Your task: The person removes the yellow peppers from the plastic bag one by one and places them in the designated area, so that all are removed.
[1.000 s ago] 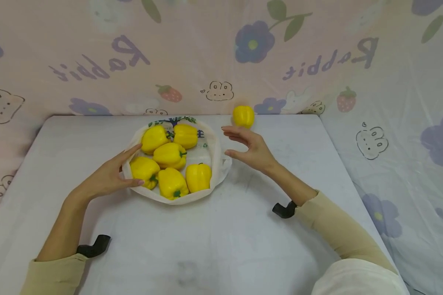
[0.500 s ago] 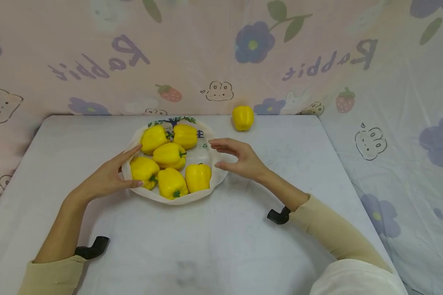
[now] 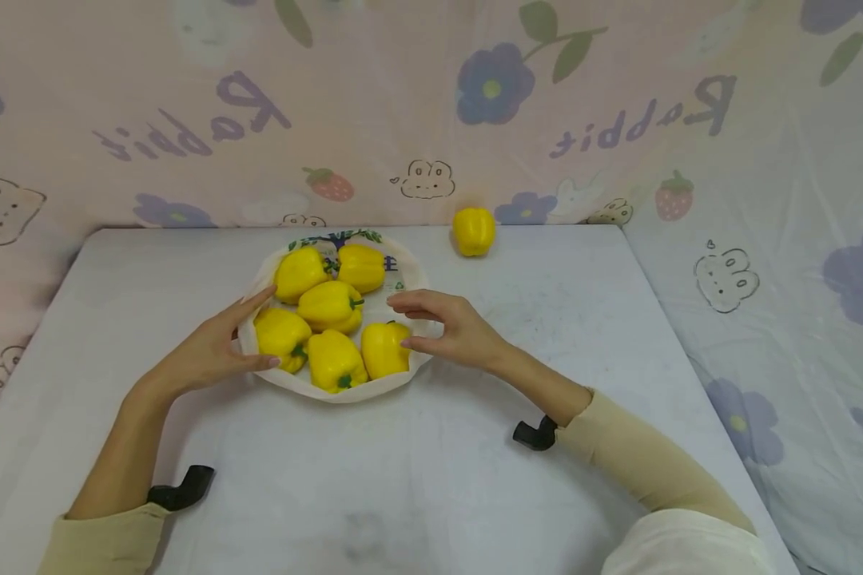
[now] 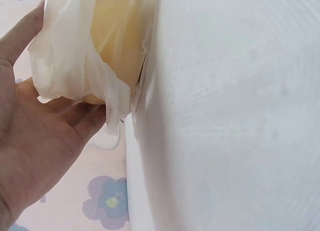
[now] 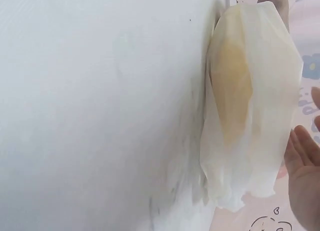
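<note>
Your left hand (image 3: 212, 351) and right hand (image 3: 449, 327), fingers spread and relaxed, cup opposite sides of the thin white bag (image 3: 395, 299) holding six yellow peppers (image 3: 331, 305) mid-table (image 3: 431, 479). The gathering step seems underway; next, you would likely need to pinch the rim without spilling them. A seventh pepper (image 3: 473, 230) sits well apart.

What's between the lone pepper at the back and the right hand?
Only bare table; the head view shows nothing between the lone pepper and the right hand.

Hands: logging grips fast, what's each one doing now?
Left hand: open, fingers resting against the bag.
Right hand: open, fingers at the bag's right edge, gripping nothing.
</note>
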### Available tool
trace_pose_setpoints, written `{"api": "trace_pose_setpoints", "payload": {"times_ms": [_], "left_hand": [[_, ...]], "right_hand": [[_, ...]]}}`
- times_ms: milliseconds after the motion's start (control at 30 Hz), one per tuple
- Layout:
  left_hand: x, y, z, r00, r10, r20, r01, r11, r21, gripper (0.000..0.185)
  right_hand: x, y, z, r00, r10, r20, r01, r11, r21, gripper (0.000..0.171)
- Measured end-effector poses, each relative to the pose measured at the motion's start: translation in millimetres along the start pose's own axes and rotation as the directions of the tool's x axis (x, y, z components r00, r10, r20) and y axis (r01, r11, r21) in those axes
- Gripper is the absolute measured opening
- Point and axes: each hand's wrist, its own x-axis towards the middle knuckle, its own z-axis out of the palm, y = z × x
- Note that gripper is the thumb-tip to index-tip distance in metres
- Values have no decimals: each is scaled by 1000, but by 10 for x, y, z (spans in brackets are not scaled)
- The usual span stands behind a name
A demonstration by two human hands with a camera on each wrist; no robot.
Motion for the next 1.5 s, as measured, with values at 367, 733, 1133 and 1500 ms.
{"api": "trace_pose_setpoints", "payload": {"times_ms": [367,733,1133,1500], "left_hand": [[-4,22,4,1000,-4,-8,4,1000,0,97],[0,17,10,1000,-3,-9,3,1000,-12,97],[2,-8,-14,1000,9,-12,-9,1000,4,97],[9,-5,10,1000,-19,-19,19,1000,7,99]], "right_hand": [[-13,153,123,992,106,64,-97,986,-132,52],[48,279,209,955,226,192,-164,941,-295,64],[131,282,250,927,297,228,-199,907,-370,75],[146,334,284,888,358,287,-240,896,-374,86]]}}
